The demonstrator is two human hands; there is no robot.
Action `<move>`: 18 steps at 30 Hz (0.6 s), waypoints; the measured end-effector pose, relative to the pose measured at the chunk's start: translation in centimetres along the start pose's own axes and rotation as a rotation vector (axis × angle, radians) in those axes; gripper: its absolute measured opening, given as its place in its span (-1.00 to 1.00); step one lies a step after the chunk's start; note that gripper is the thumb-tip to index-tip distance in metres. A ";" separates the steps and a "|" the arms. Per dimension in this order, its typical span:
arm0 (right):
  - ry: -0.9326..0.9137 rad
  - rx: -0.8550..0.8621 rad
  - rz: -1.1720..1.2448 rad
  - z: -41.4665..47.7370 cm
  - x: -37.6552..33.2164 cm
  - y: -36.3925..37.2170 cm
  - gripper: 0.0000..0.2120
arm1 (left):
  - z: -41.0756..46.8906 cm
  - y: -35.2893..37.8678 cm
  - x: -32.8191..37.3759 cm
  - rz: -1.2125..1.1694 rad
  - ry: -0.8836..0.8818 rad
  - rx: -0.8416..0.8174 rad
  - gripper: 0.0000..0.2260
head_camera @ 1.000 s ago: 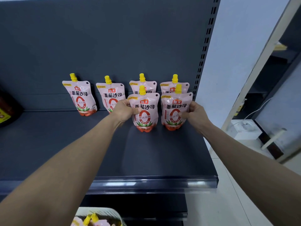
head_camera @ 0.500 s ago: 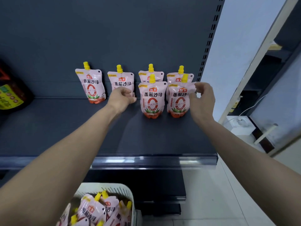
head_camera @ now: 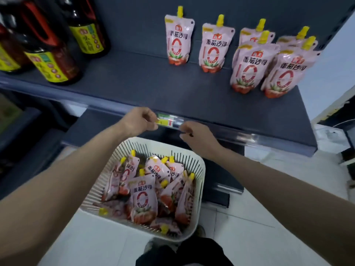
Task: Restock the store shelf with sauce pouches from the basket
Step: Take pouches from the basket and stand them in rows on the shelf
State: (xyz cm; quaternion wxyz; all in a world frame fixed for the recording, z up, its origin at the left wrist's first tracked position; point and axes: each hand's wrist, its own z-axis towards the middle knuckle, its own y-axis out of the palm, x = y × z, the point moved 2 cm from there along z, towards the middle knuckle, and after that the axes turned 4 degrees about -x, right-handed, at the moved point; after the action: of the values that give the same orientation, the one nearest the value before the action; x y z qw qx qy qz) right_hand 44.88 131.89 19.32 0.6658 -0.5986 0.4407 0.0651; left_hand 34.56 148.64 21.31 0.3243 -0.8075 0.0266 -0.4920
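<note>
Both your arms reach forward and slightly down from the lower corners of the view, forearms bare and converging toward the front lip of the shelf (head_camera: pixel 192 96). Your left hand (head_camera: pixel 139 120) hangs knuckles-up with the fingers curled loosely into the palm, holding nothing, its fingertips just in front of the small yellow price label (head_camera: pixel 165 120) in the shelf's edge strip. Your right hand (head_camera: pixel 196 134) sits a little lower and to the right, also curled in on itself and empty, wrist bent so the back of the hand faces up — whether either hand actually touches the strip I cannot tell. Directly beneath your forearms the white slatted basket (head_camera: pixel 199 169) rests on the pale tiled floor (head_camera: pixel 278 217), with a jumble of pink sauce pouches (head_camera: pixel 143 198) with yellow caps lying in it at mixed angles. On the shelf stand six pouches (head_camera: pixel 210 48) upright: four along the dark back panel and two in front of the rightmost pair, close together near the shelf's right end. Dark bottles (head_camera: pixel 51 62) with yellow labels stand at the shelf's left end, well apart from the pouches.
</note>
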 end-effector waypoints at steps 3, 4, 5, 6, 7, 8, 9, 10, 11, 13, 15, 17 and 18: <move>0.059 -0.183 -0.038 0.1 0.3 5.2 -0.77 | -1.8 -0.1 -5.8 0.060 -0.151 -0.053 -0.86; 0.082 -0.238 -0.059 0.2 0.4 6.7 -0.77 | -2.3 0.3 -7.4 0.097 -0.191 -0.082 -0.86; 0.102 -0.292 -0.079 0.3 0.6 8.2 -0.78 | -2.8 0.6 -8.9 0.128 -0.227 -0.110 -0.85; 0.121 -0.343 -0.100 0.4 0.8 9.5 -0.82 | -3.1 1.0 -10.3 0.152 -0.261 -0.139 -0.83; 0.134 -0.382 -0.118 0.6 1.0 10.8 -0.85 | -3.3 1.5 -11.5 0.168 -0.294 -0.165 -0.80; 0.161 -0.415 -0.134 0.8 1.3 12.0 -0.82 | -3.6 2.0 -12.6 0.178 -0.321 -0.182 -0.76; 0.197 -0.444 -0.160 1.1 1.7 13.1 -0.79 | -3.8 2.5 -13.4 0.192 -0.346 -0.193 -0.73; 0.237 -0.458 -0.179 1.2 2.0 14.0 -0.78 | -4.1 3.0 -14.1 0.217 -0.365 -0.204 -0.71; 0.266 -0.473 -0.203 1.3 2.4 14.9 -0.77 | -4.3 3.5 -14.7 0.231 -0.391 -0.211 -0.70; 0.328 -0.487 -0.243 1.4 3.1 16.1 -0.72 | -4.6 4.7 -16.1 0.187 -0.467 -0.242 -0.69; 0.423 -0.468 -0.246 1.5 4.2 17.0 -0.75 | -4.6 5.8 -17.7 0.152 -0.540 -0.270 -0.65; 0.498 -0.462 -0.239 1.4 5.9 17.9 -0.78 | -4.9 6.7 -18.7 0.086 -0.615 -0.267 -0.55; 0.519 -0.465 -0.239 1.5 6.7 18.2 -0.81 | -4.9 7.0 -19.1 0.042 -0.647 -0.264 -0.48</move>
State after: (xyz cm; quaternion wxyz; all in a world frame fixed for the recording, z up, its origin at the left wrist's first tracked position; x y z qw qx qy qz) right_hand 38.48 135.20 1.22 0.3808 -0.7777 0.4955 -0.0688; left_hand 22.67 147.57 4.11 0.2187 -0.9558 0.0025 -0.1964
